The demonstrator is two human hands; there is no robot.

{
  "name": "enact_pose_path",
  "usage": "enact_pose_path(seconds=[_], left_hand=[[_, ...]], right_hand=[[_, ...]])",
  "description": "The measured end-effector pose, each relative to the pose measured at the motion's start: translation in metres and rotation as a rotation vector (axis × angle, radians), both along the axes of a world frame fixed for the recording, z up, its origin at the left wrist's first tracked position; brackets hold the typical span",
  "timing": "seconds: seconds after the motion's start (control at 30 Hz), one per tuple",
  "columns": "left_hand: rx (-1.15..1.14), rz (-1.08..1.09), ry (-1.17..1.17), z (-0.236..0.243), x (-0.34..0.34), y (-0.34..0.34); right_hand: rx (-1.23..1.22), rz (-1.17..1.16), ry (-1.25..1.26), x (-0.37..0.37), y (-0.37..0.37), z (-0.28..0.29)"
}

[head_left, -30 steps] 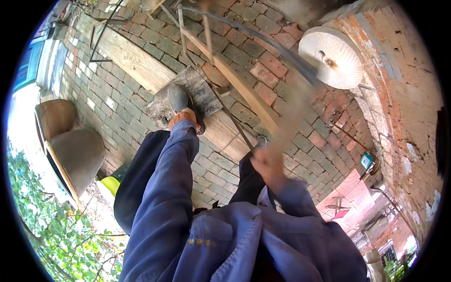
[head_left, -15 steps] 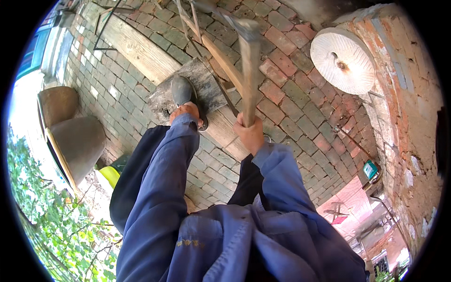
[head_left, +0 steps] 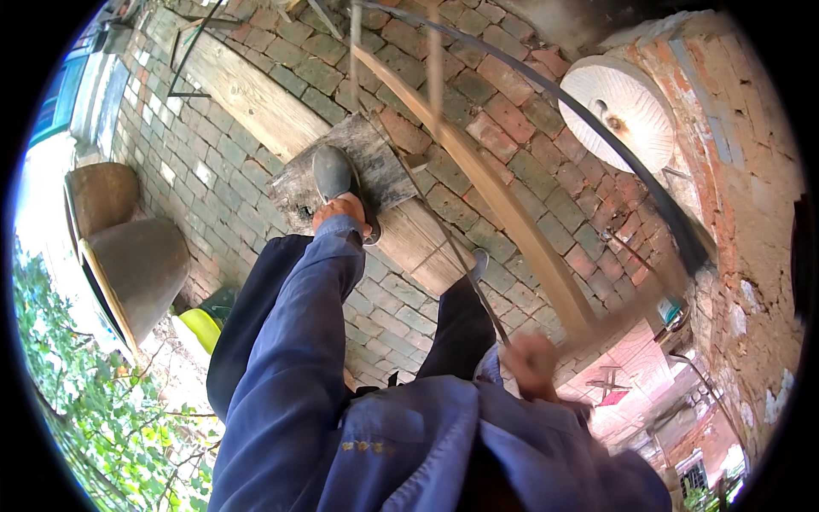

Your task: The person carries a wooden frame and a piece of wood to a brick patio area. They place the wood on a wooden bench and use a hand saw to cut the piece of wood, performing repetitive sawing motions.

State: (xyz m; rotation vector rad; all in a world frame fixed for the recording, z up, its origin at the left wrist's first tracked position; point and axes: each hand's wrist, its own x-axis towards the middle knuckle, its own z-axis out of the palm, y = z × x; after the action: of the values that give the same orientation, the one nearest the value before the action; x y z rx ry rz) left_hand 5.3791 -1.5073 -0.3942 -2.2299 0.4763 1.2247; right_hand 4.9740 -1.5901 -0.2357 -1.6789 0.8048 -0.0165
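My right hand (head_left: 531,363), blurred, is closed on the near end of a wooden frame saw (head_left: 512,218). The saw's thin blade (head_left: 444,230) slants past the right edge of a weathered grey board (head_left: 380,166); whether it sits in the wood I cannot tell. A dark curved band (head_left: 597,124) bows out on the saw's far side. The board lies across a long pale plank (head_left: 247,94). My shoe (head_left: 333,173) presses on the board. Bent down beside that shoe's ankle, my left hand (head_left: 337,209) has curled fingers; what they grip is hidden.
Brick paving (head_left: 358,316) surrounds the plank. A round grooved millstone (head_left: 618,111) leans by the rough wall (head_left: 742,213) at right. Two large brown vats (head_left: 141,256) stand at left, near a yellow-green container (head_left: 200,328). A thin dark metal frame (head_left: 183,64) is at the plank's far end.
My right hand has pulled back toward me and to the right, and the saw has swung with it, its frame now spread in view. My left hand and shoe stay nearly in place.
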Motion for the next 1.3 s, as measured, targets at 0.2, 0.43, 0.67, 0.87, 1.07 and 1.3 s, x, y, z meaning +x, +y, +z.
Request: enact_pose_path(seconds=[0.2, 0.43, 0.67, 0.87, 1.07, 1.3], left_hand=[[-0.160, -0.136, -0.161, -0.006, -0.011, -0.012], [-0.048, -0.121, 0.025, 0.002, -0.004, -0.011], [0.011, -0.110, -0.096, 0.002, -0.007, -0.002], [-0.041, -0.035, -0.027, 0.030, -0.015, -0.039], [0.009, -0.042, -0.133, 0.000, -0.003, -0.007], [-0.078, -0.059, -0.193, -0.013, -0.011, 0.007]], right_hand=[[0.233, -0.446, -0.182, 0.187, -0.027, -0.131], [0.209, -0.061, -0.304, -0.031, 0.008, 0.015], [0.095, -0.170, 0.040, 0.002, 0.013, 0.002], [0.214, -0.457, -0.169, 0.172, -0.021, -0.131], [0.083, -0.185, -0.097, 0.029, 0.005, -0.006], [0.732, -0.560, -0.338, -0.066, 0.024, 0.040]])
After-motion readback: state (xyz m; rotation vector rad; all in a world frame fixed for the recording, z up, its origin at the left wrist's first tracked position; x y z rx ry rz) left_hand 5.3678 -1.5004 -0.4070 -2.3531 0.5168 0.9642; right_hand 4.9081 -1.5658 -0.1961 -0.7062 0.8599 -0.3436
